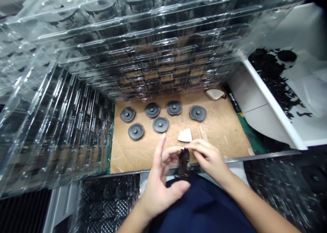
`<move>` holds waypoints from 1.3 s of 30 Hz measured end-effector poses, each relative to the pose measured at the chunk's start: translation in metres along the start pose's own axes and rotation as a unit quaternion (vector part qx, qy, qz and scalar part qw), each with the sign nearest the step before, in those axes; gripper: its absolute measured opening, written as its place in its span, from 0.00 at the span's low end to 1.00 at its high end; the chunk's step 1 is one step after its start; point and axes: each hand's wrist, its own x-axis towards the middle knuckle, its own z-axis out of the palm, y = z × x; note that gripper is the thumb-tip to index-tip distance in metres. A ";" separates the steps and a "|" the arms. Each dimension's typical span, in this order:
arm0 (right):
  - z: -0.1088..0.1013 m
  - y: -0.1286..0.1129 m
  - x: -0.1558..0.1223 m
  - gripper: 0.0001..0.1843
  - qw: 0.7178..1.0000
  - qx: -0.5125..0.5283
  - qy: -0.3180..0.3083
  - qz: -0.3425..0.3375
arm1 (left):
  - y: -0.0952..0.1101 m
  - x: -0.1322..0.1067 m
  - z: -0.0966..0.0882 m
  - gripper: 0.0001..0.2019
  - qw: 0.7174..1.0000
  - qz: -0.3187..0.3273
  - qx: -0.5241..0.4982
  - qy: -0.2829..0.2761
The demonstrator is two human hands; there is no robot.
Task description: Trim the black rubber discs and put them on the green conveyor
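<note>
Head view of a small black part by the near edge of the cardboard, clamped thumb-to-fingers in the left hand, touched up top by the right hand (can't tell if gripping), probably light, stiff, kinda slick, best held by its ends.

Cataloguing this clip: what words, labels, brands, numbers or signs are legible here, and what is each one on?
None can be read.
Dark tube-like object by the white bin: pale marks, too blurred to tell whether they are lettering.
Dark part in the left hand: too blurred to show any marking.
Grey discs on the cardboard: no legible text.
</note>
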 end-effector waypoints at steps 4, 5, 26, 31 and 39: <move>-0.009 -0.006 -0.005 0.13 0.998 -0.004 0.057 0.037 | -0.005 0.001 -0.003 0.53 0.951 0.147 0.272 0.020; -0.013 -0.011 -0.005 0.12 0.997 -0.002 0.066 0.041 | -0.005 0.001 -0.004 0.53 0.943 0.165 0.288 0.017; -0.045 -0.064 0.019 0.05 0.850 0.404 -0.275 0.197 | 0.012 -0.005 -0.001 0.51 0.979 0.015 0.198 -0.054; -0.042 -0.057 0.011 0.03 0.828 0.461 -0.240 0.211 | 0.005 -0.006 -0.001 0.50 0.979 0.009 0.195 -0.056; -0.049 -0.051 -0.013 0.04 0.916 0.340 -0.085 0.197 | -0.007 0.000 0.001 0.48 0.973 0.101 0.208 -0.026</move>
